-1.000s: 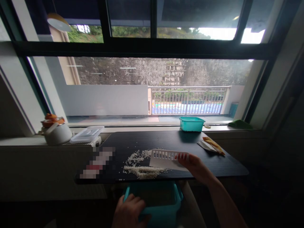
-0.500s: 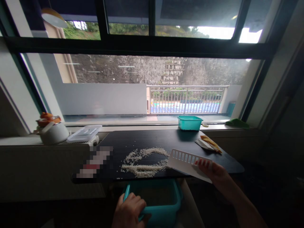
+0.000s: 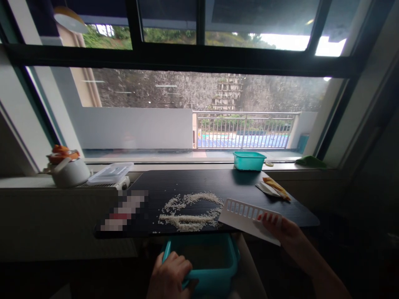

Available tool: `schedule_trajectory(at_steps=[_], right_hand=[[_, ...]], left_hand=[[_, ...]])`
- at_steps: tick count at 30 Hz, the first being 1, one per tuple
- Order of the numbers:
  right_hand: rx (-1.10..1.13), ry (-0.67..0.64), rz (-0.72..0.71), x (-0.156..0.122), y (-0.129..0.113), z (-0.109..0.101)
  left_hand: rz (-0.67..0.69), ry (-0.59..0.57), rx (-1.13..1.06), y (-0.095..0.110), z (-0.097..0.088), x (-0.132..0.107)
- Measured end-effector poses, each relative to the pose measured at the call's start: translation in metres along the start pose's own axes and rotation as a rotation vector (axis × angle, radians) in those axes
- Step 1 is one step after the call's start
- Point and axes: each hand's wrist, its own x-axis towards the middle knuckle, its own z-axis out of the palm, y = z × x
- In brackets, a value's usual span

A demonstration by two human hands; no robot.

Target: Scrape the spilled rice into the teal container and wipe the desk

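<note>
White grains that look like rice (image 3: 190, 224) lie in a rough ring on the dark tabletop (image 3: 199, 178). My right hand (image 3: 276, 226) grips the right end of a flat white plastic board (image 3: 241, 216) with a row of slots along its upper edge. The board's left end is at the right side of the grains. Below the table's front edge, my left hand (image 3: 173, 272) is closed around the near left corner of a teal plastic tub (image 3: 215, 276). The tub's inside is dark, and I cannot make out its contents.
A smaller teal bin (image 3: 249, 161) stands at the table's back edge by the window. Folded yellow and white packets (image 3: 274, 189) lie on the right. To the left are a blurred-out item (image 3: 124, 211), a clear plastic lid (image 3: 110, 173) and a white pot (image 3: 71, 172). A green cloth (image 3: 310, 161) rests on the sill.
The white board and my right hand have shifted slightly down and to the right. My left hand stays on the tub, and the grains look the same.
</note>
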Motion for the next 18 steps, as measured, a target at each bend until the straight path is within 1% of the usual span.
schedule_trajectory(at_steps=[4, 9, 12, 18], right_hand=[[0.001, -0.058, -0.012, -0.006, -0.002, 0.000], [-0.034, -0.078, 0.002, 0.001, 0.000, -0.002], [-0.032, -0.119, 0.018, 0.004, 0.001, -0.001], [-0.030, -0.211, 0.023, -0.001, -0.001, 0.003]], left_hand=[[0.007, 0.005, -0.009, -0.003, 0.001, 0.001], [0.016, 0.019, -0.007, -0.005, 0.003, 0.001], [0.039, 0.026, -0.013, -0.007, 0.005, 0.000], [0.046, 0.043, -0.007, -0.011, 0.009, -0.002]])
